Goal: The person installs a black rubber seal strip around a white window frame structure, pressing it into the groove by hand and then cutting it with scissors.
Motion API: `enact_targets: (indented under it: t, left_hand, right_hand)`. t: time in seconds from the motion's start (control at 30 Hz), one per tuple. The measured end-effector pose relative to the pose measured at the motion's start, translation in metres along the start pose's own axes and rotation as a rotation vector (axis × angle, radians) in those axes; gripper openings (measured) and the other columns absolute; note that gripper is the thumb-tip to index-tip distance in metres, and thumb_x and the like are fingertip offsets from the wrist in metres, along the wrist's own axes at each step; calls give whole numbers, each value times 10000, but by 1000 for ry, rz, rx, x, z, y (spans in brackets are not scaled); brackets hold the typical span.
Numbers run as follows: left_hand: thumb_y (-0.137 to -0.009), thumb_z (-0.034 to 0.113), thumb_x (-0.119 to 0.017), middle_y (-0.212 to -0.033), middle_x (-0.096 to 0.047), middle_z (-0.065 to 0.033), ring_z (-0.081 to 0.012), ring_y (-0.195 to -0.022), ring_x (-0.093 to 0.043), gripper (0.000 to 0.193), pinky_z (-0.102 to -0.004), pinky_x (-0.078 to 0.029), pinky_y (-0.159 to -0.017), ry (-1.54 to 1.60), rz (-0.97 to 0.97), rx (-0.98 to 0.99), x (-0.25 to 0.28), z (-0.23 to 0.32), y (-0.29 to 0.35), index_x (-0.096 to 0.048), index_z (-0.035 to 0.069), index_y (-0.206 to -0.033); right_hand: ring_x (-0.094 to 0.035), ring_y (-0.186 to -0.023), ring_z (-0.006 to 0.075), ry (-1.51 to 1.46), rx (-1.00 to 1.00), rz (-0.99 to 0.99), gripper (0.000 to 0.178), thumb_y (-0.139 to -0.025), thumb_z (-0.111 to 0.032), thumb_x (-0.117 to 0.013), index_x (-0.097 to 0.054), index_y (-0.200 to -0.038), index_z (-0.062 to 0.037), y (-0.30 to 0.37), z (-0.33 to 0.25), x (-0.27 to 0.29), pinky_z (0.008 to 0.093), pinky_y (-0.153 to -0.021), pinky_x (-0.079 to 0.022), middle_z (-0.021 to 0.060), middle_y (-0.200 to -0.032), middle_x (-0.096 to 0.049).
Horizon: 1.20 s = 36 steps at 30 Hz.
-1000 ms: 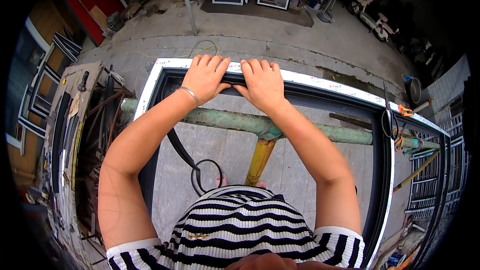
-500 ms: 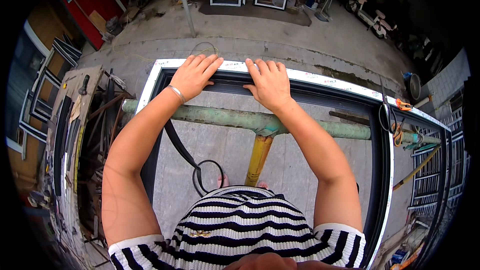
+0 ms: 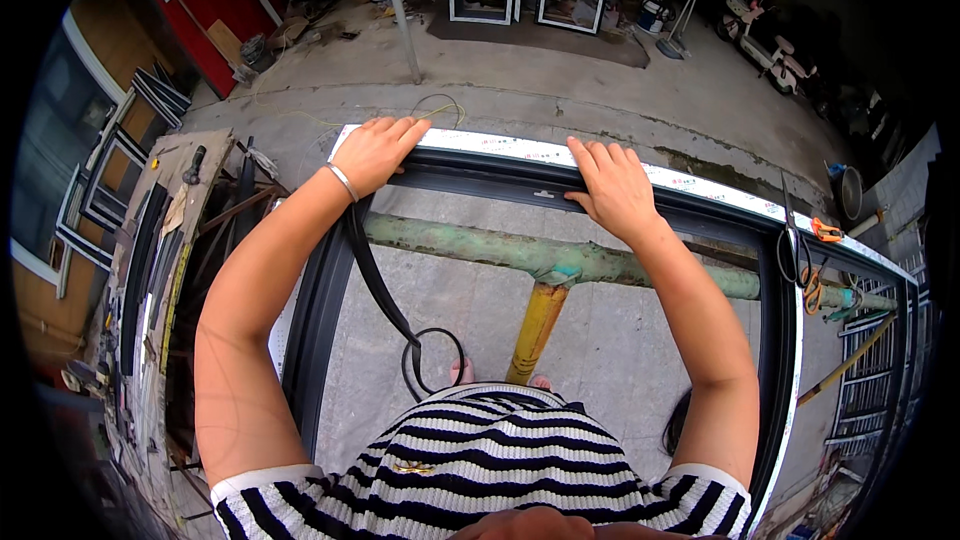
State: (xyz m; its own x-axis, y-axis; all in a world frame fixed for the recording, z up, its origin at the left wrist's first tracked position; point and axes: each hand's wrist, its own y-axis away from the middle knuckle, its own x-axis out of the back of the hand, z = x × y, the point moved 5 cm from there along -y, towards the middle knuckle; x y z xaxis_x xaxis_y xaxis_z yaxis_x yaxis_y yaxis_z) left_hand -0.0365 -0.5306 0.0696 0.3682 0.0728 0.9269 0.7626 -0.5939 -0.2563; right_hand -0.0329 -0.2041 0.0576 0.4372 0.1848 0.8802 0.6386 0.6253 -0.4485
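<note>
A large window frame (image 3: 490,146), dark inside with white printed film on its outer face, lies across a green pipe stand (image 3: 450,242). My left hand (image 3: 375,155), a bracelet at its wrist, curls over the far rail close to the left corner. Farther right on that rail, my right hand (image 3: 615,188) has its fingers over the top and its thumb against the inner dark groove. From beside my left hand a black rubber strip (image 3: 375,280) hangs down and loops near the floor. My fingertips' undersides are hidden.
Black scissors (image 3: 790,245) and an orange-handled tool (image 3: 826,230) rest on the frame's right side. A cluttered workbench (image 3: 165,270) stands at the left. A yellow post (image 3: 535,330) supports the pipe. Farther off are a metal pole (image 3: 400,15) and a scooter (image 3: 765,45).
My hands have spread apart along the far rail: the left toward the left corner, the right farther right. The whole view has shifted slightly.
</note>
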Motion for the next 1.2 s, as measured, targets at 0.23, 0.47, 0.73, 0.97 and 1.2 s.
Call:
enact_targets:
  t: [0.23, 0.47, 0.73, 0.97, 1.2]
  left_hand:
    - [-717, 171, -832, -1432, -520, -116, -319, -1301, -522, 895, -464, -403, -1107, -102, -105, 107, 4, 16, -9, -384, 128, -1490]
    - [-824, 282, -760, -1531, -433, -98, -294, -1344, -466, 800, -489, -329, -1175, -17, 55, -198, -8, 66, -49, -375, 94, -1500]
    - [-788, 231, -791, -1546, -420, -139, -336, -1352, -479, 819, -505, -331, -1172, 95, 249, -379, -5, 164, -120, -400, 75, -1491]
    - [-774, 206, -799, -1534, -440, -137, -356, -1309, -522, 824, -510, -369, -1142, 60, 351, -460, -3, 270, -198, -409, 72, -1488]
    - [-928, 148, -554, -1423, -541, -199, -366, -1163, -609, 506, -502, -450, -1058, 51, 408, -438, 5, 365, -268, -496, 8, -1410]
  right_hand:
    - [-551, -1150, 304, 84, 122, 80, 842, -727, -354, -840, -478, -1437, -83, 11, 10, 28, 441, -982, -415, 93, -1242, -605]
    - [-617, -909, 261, -226, -516, 594, 332, -862, -85, -713, -642, -1184, -44, 127, 20, 62, 391, -832, -432, 73, -960, -679]
    - [-637, -780, 232, -290, -688, 528, 285, -815, -21, -705, -671, -1097, -47, 235, -21, 39, 370, -786, -448, 47, -855, -692]
    - [-655, -714, 221, -339, -834, 583, 232, -827, -31, -708, -694, -1058, -46, 279, -24, 49, 342, -737, -471, 57, -804, -695]
    - [-666, -710, 225, -424, -1024, 573, 191, -844, -48, -708, -713, -1035, -55, 330, -35, 37, 353, -714, -483, 72, -810, -711]
